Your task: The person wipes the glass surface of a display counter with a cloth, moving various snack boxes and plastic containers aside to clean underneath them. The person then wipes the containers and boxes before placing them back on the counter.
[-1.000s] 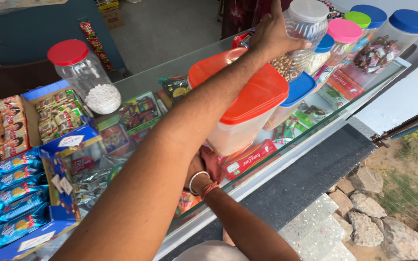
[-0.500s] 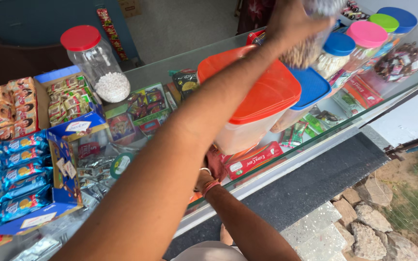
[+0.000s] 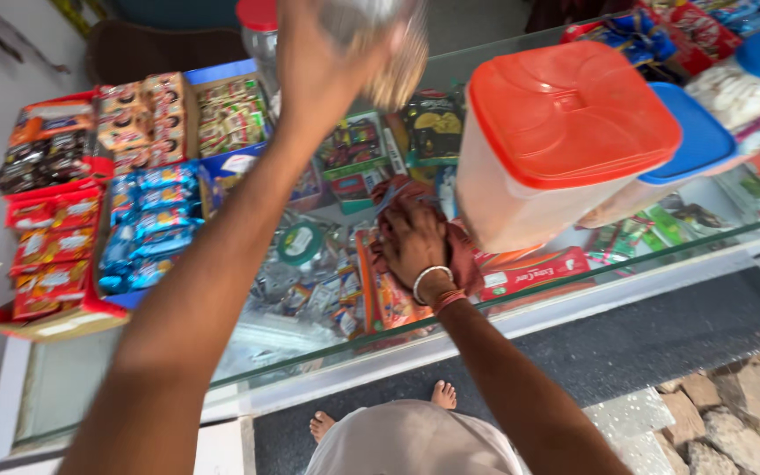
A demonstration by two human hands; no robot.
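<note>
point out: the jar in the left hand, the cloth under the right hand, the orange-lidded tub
clear jar (image 3: 393, 48), head view, blurred lower body
reddish cloth (image 3: 464, 255), head view, fold right of the wrist
orange-lidded tub (image 3: 569, 110), head view, middle of the lid

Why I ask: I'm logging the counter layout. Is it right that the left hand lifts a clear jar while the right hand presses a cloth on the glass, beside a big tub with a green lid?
Not quite: the big tub has an orange lid, as the head view shows. The rest holds: the left hand lifts a clear jar and the right hand presses a cloth on the glass.

Bare forearms, silver bangle and red thread on right wrist
</note>
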